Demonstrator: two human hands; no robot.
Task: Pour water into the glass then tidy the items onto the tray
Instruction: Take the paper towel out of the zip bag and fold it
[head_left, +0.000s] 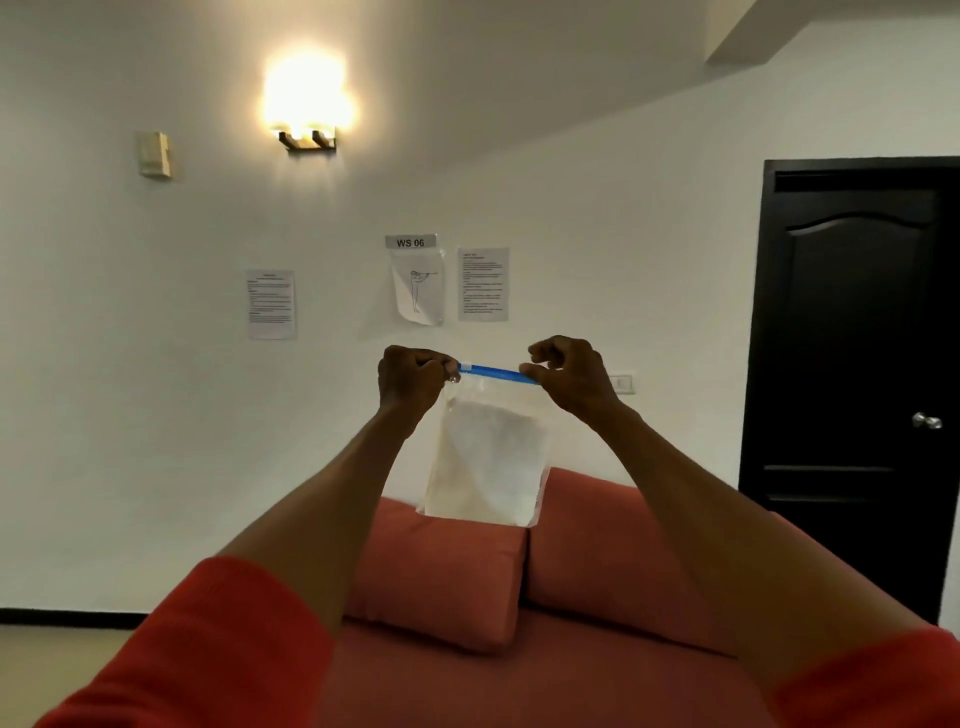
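Note:
A clear plastic zip bag with a blue seal strip along its top hangs in the air in front of me, with something white and flat inside. My left hand pinches the left end of the strip. My right hand pinches the right end. Both arms are stretched forward at about chest height. No glass, water or tray is in view.
A coral red sofa with a cushion stands below the bag against a white wall. Papers hang on the wall under a lit lamp. A dark door is at the right.

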